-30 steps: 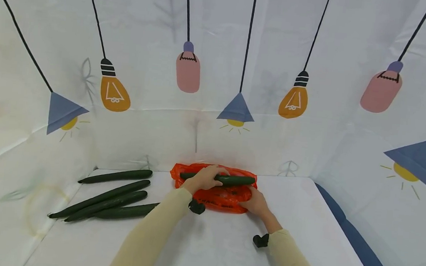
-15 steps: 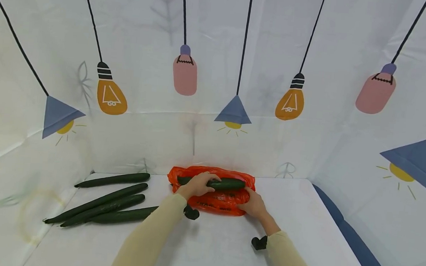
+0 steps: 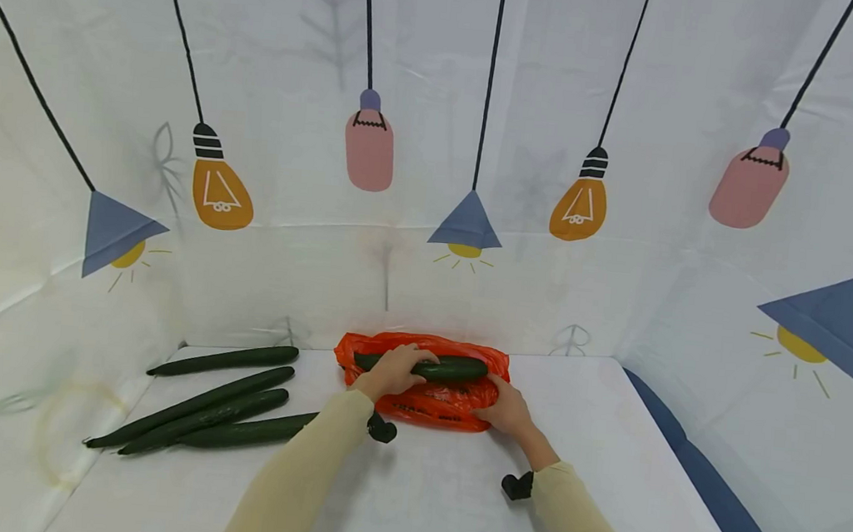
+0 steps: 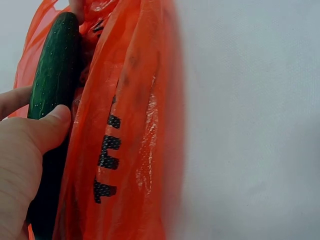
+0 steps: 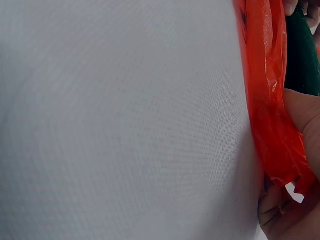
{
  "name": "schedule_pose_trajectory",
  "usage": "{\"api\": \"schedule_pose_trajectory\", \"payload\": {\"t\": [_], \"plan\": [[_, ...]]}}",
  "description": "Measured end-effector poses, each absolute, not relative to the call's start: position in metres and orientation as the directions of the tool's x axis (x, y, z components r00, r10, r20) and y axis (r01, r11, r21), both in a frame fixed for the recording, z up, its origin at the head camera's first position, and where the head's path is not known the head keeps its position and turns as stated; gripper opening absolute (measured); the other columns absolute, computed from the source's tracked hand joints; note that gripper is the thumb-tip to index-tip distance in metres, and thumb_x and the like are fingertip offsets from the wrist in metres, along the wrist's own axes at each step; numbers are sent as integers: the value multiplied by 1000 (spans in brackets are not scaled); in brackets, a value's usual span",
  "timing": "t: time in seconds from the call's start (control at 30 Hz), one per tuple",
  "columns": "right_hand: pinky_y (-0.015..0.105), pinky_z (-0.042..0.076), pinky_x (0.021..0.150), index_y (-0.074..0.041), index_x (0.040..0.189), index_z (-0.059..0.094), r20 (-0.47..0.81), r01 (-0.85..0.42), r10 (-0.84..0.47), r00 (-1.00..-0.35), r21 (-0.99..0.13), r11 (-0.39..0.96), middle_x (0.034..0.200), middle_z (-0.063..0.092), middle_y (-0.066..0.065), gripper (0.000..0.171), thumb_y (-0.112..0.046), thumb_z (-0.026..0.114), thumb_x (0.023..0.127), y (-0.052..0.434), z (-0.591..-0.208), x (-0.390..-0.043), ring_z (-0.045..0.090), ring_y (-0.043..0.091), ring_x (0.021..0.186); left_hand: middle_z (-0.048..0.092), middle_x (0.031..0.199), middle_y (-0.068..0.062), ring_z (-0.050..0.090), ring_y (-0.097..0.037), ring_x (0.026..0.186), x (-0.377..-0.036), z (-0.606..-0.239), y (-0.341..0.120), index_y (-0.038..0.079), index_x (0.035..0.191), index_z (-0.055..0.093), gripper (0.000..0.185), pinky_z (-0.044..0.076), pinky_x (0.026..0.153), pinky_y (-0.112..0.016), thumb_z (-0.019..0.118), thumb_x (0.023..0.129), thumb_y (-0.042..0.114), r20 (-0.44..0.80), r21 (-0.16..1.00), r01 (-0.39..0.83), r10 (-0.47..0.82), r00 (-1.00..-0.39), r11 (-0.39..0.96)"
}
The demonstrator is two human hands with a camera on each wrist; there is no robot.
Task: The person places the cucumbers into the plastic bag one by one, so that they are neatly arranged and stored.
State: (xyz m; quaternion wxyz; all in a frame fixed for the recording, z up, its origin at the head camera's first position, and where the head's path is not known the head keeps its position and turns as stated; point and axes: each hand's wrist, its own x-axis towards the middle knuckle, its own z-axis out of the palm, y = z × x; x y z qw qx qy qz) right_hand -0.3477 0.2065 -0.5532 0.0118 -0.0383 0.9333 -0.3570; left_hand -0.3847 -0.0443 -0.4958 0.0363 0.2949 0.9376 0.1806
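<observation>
Right hand (image 3: 507,408) pinches the orange bag's (image 3: 437,402) near right edge. Left hand (image 3: 394,368) wraps the cucumber (image 3: 442,369), thumb over it, long axis left-right atop the bag by the surface's far edge. Four cucumbers (image 3: 214,404) lie far-left.

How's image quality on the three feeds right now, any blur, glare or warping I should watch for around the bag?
Head view: even, soft light and faint shadows; wide-angle lens bends the backdrop edges; the orange bag and cucumber look sharp. Left wrist view: the bag fills the frame with mild sheen, and the left hand is soft at close range. Right wrist view: mostly white table cloth, slightly soft; the right hand is cropped at the edge.
</observation>
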Motion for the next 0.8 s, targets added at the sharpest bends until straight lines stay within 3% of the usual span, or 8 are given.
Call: {"api": "schedule_pose_trajectory", "payload": {"t": [0.57,0.8], "plan": [[53,31,91,-8,132,38,-8,-46,-69,-998,-672,739,130,42,11,80,-31,77,66,204,-551,-345,36,31,118,49,105,3,45,-19,98,-386,-517,-48,34,116,54,39,37,85,-44,65,80,26,131,370,541,534,-836,756],[52,31,92,-7,132,38,-2,-50,-69,-998,-674,737,130,42,12,80,-30,78,66,204,-550,-343,37,32,118,50,102,3,46,-18,96,-383,-517,-48,31,112,59,36,38,82,-39,67,78,25,122,441,502,504,-855,744]]}}
